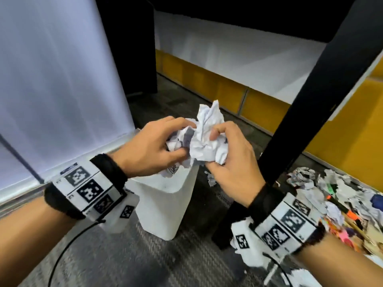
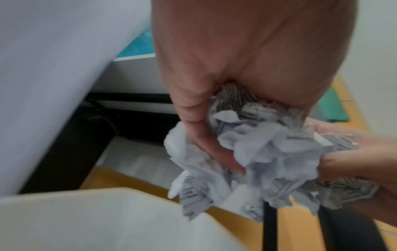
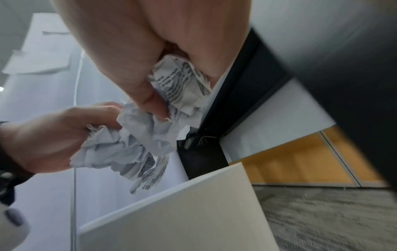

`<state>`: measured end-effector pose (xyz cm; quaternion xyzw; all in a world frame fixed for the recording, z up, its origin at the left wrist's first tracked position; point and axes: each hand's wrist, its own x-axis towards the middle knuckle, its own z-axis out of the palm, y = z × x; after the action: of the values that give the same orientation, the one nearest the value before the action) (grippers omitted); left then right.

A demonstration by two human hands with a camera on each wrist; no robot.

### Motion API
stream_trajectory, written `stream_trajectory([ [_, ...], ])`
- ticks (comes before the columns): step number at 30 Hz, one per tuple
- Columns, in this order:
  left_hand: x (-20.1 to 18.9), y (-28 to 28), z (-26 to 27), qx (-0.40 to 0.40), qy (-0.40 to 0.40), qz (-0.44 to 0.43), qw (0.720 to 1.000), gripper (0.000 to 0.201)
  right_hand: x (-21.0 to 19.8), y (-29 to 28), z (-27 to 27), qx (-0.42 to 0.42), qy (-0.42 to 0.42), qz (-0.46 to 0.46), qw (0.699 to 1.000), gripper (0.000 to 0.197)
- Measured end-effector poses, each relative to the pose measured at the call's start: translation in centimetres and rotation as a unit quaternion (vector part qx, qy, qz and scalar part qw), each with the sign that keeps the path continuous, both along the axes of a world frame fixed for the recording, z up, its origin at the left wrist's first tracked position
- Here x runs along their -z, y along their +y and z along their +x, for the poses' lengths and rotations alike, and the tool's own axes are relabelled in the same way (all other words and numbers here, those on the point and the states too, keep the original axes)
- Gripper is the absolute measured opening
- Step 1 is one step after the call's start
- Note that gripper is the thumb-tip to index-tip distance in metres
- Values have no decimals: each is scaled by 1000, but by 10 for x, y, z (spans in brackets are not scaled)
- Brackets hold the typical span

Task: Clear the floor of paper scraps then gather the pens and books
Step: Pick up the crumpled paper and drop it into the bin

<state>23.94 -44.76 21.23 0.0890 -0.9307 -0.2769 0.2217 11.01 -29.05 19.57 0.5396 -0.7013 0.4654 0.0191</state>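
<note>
Both hands grip one big wad of crumpled printed paper (image 1: 204,137) right above the white waste bin (image 1: 165,206). My left hand (image 1: 163,143) curls round the wad's left side and my right hand (image 1: 226,150) clutches its right side, thumb pressed into the paper. In the left wrist view the paper wad (image 2: 257,152) bulges out between the fingers over the bin's rim (image 2: 107,195). The right wrist view shows the paper wad (image 3: 150,132) held by both hands above the bin (image 3: 182,212). More paper scraps (image 1: 306,181) and coloured pens (image 1: 344,210) lie on the floor at right.
A black table leg (image 1: 290,129) slants down just right of my hands, close to the bin. A white panel (image 1: 51,79) stands at left and a yellow wall base (image 1: 248,96) runs behind. Grey carpet (image 1: 145,262) covers the floor.
</note>
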Motion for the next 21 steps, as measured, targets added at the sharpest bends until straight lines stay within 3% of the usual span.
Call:
stream_trajectory([
  [4, 30, -41, 4, -26, -91, 86, 992, 56, 18, -62, 2, 28, -48, 105, 993, 46],
  [6, 41, -51, 3, -51, -157, 139, 976, 61, 26, -80, 3, -4, -121, 155, 981, 43],
  [8, 50, -58, 2, -73, -195, 154, 966, 61, 35, -92, 3, -49, -168, 213, 961, 52],
  [13, 68, -60, 1, -100, -255, 13, 962, 31, 50, -103, -5, -42, 16, 355, 934, 73],
  [16, 70, -52, 3, -162, -253, -90, 949, 34, 44, -99, -7, -34, 18, 341, 939, 89],
  [21, 55, -25, 7, -170, -147, -117, 967, 29, 35, -56, -14, 36, 24, 187, 981, 45],
])
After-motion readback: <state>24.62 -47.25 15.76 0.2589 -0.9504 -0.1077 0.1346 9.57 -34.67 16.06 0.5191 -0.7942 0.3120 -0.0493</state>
